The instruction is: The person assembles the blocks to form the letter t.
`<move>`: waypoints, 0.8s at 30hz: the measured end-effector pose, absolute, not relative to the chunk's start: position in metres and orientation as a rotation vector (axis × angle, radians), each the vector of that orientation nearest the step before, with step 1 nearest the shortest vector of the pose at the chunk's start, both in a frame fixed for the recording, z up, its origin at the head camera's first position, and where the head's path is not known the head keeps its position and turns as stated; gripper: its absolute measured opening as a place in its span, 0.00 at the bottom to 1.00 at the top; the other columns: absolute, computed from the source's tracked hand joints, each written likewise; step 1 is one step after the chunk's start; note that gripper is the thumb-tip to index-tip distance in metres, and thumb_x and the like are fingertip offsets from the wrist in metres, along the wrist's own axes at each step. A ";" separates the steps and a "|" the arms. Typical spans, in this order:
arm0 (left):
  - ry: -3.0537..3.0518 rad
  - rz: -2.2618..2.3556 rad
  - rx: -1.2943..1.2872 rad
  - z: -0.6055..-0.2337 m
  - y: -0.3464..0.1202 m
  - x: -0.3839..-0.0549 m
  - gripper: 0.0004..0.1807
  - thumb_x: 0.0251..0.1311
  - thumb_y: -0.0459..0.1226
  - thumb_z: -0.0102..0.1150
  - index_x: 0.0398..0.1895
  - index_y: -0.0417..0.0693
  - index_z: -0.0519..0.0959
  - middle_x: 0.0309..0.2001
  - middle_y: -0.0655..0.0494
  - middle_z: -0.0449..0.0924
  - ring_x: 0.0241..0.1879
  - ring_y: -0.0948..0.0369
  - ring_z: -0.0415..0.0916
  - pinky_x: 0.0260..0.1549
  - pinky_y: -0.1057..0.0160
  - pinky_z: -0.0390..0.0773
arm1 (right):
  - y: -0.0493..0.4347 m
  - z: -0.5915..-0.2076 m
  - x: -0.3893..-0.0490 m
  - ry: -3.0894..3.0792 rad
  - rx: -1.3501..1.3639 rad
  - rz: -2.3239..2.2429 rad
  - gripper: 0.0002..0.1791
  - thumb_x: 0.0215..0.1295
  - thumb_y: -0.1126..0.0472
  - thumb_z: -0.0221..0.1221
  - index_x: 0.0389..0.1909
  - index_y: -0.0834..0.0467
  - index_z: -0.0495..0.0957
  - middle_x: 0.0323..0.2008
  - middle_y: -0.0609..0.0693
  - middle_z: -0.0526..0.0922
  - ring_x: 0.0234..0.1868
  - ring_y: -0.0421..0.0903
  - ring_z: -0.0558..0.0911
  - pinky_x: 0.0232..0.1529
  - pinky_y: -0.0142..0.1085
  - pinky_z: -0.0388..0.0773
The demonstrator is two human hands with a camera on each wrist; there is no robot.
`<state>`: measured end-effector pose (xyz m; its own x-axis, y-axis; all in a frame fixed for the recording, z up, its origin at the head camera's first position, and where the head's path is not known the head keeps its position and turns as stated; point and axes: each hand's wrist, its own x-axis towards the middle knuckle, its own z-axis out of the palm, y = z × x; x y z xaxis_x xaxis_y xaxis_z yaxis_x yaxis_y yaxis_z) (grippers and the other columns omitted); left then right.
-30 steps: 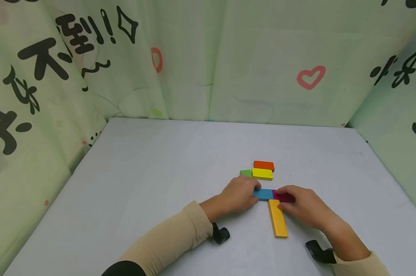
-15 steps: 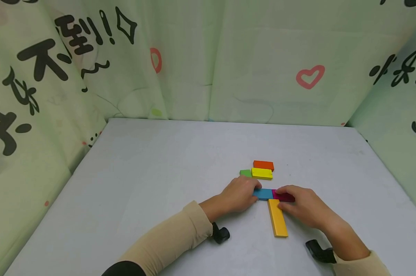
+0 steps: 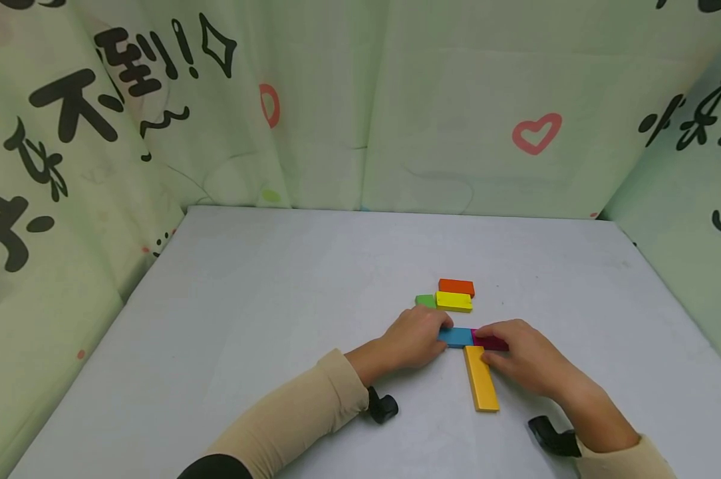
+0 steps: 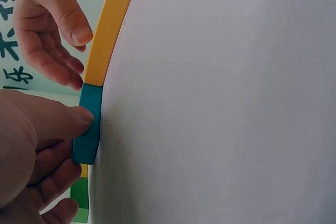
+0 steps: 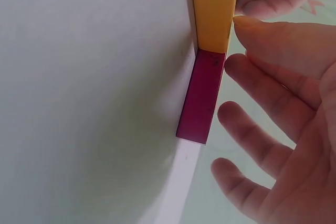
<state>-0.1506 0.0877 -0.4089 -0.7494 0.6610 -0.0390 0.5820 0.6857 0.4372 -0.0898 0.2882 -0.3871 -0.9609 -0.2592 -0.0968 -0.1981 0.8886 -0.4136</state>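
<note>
The left hand (image 3: 414, 338) pinches a blue block (image 3: 459, 338); the right hand (image 3: 528, 356) touches a purple block (image 3: 487, 342) and a long orange block (image 3: 482, 382), whether gripping I cannot tell. All three blocks meet on the white table (image 3: 312, 266). Pale green curtains (image 3: 456, 86) with black writing (image 3: 68, 126) surround it.

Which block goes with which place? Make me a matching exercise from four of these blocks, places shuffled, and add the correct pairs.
Blocks
1. Red block
2. Blue block
3. Purple block
4. Long block

Places
A. Nearest the head camera
B. Touched by the thumb of the left hand
C. Farthest from the head camera
D. End to end with the blue block

Pairs: 1-C, 2-B, 3-D, 4-A
</note>
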 end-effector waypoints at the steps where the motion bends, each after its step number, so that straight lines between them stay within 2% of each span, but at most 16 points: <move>1: 2.700 0.606 1.003 -0.409 0.088 -0.151 0.18 0.64 0.40 0.67 0.57 0.50 0.82 0.49 0.63 0.82 0.46 0.66 0.74 0.49 0.74 0.73 | 0.288 -0.388 -0.090 2.910 -0.354 -0.617 0.20 0.59 0.62 0.70 0.53 0.61 0.82 0.50 0.57 0.81 0.53 0.61 0.75 0.51 0.57 0.77; 17: 2.659 0.609 0.964 -0.407 0.087 -0.153 0.19 0.65 0.42 0.66 0.58 0.51 0.81 0.51 0.64 0.81 0.47 0.67 0.74 0.49 0.73 0.73 | 0.288 -0.388 -0.088 2.914 -0.317 -0.647 0.20 0.59 0.62 0.71 0.53 0.61 0.82 0.48 0.57 0.81 0.50 0.59 0.76 0.49 0.55 0.78; 24: 2.642 0.610 0.980 -0.405 0.086 -0.154 0.19 0.65 0.43 0.66 0.58 0.52 0.81 0.51 0.64 0.81 0.50 0.66 0.72 0.50 0.72 0.72 | 0.290 -0.389 -0.090 2.913 -0.320 -0.641 0.21 0.59 0.61 0.71 0.52 0.61 0.82 0.47 0.57 0.81 0.49 0.59 0.76 0.48 0.55 0.79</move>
<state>-0.1543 0.0857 -0.4053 -0.7395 0.6667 -0.0931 0.5584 0.6847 0.4684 -0.0897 0.2902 -0.3888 -0.9673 -0.2363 -0.0917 -0.1759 0.8865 -0.4280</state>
